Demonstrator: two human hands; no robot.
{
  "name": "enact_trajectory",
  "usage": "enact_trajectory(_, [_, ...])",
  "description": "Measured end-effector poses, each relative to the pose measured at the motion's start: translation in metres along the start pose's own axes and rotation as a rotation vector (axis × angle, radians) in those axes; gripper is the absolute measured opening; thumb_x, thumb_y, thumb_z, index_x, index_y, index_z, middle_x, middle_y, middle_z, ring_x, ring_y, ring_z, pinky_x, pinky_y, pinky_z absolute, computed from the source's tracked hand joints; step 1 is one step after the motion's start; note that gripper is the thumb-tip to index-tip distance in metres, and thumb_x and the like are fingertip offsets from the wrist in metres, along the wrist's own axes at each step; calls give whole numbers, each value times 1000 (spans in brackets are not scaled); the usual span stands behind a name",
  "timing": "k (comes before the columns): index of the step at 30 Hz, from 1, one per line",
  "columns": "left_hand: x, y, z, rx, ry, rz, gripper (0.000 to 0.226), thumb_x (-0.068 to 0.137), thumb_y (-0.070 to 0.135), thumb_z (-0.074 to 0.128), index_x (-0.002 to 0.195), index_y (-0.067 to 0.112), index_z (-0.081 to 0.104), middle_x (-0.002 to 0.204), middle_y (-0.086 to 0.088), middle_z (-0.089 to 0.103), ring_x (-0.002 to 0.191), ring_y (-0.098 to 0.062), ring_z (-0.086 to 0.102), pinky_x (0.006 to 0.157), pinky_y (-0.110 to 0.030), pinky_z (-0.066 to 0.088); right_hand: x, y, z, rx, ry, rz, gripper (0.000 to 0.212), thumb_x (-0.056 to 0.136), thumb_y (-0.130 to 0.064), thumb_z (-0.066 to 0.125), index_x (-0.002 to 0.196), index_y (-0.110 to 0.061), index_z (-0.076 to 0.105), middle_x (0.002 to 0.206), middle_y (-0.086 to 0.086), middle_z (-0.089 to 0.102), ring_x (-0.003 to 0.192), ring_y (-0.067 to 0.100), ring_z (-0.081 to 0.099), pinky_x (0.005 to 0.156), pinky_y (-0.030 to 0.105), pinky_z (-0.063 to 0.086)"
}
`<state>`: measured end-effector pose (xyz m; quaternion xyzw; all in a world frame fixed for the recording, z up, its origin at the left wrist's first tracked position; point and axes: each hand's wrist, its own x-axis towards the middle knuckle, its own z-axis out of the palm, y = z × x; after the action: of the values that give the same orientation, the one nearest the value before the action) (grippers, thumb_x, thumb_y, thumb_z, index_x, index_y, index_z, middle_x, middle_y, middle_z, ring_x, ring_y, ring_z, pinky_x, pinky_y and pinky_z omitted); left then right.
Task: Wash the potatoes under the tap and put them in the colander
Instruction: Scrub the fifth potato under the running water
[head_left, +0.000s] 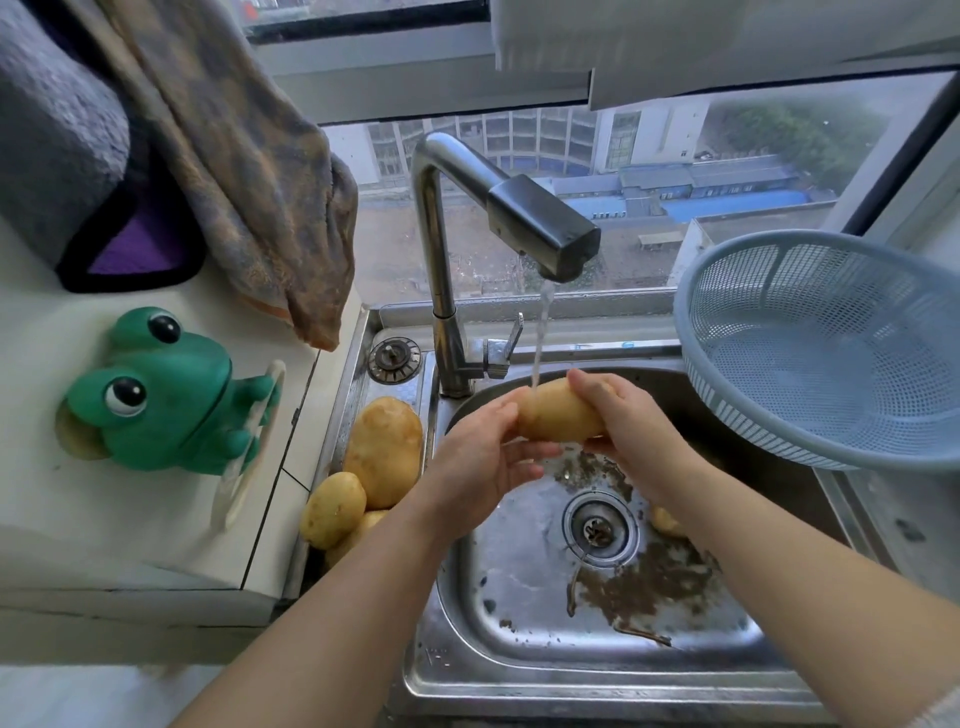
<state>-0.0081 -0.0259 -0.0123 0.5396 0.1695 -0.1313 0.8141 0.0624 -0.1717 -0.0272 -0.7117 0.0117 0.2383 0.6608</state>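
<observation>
Both my hands hold one potato (558, 415) over the steel sink (519, 670), right under the running stream from the tap (540, 223). My left hand (480, 457) cups its left end with curled fingers. My right hand (631, 426) grips its right end from behind. Three more potatoes (384, 452) lie in a heap on the sink's left ledge. Another potato (667, 521) shows partly in the basin, behind my right forearm. The blue plastic colander (831, 348) stands tilted on the sink's right rim, with nothing in it.
Brown dirt lies around the drain (600, 529) in the basin. A green frog holder (156, 389) hangs on the white wall at left, with towels (234, 156) above it. A drain plug (394, 358) sits behind the heap. The window runs along the back.
</observation>
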Motion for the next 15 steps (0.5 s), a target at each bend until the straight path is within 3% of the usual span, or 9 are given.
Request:
enact_trajectory(4, [4,-5,6,206,-25,120,31,101,20,45,131,13,48,100,-6,54,71,-5,60,57,-18,50,-5,0,2,242,68,183,36,90,-44,60,102,-10,62,82,9,54,62,16,51,50,25,45])
enact_trajectory(8, [5,-9,7,350,-10,186,50,94,25,58,139,22,36,110,-1,53,86,-6,60,66,-20,51,-14,-1,13,422,16,284,39,92,-43,58,101,-6,63,78,9,58,60,16,57,57,27,50])
enact_trajectory(12, [9,-8,10,177,133,173,29,96,28,54,123,26,45,124,-7,50,112,-21,56,77,-32,54,-20,-4,21,286,-36,189,35,97,-42,50,110,-11,59,101,13,58,78,22,61,61,27,54])
enact_trajectory(15, [19,-7,11,-64,318,151,15,96,28,51,110,22,54,122,-12,51,110,-31,56,72,-38,53,-24,-6,26,183,-99,103,33,102,-36,41,123,-14,54,109,13,55,77,22,62,65,28,55])
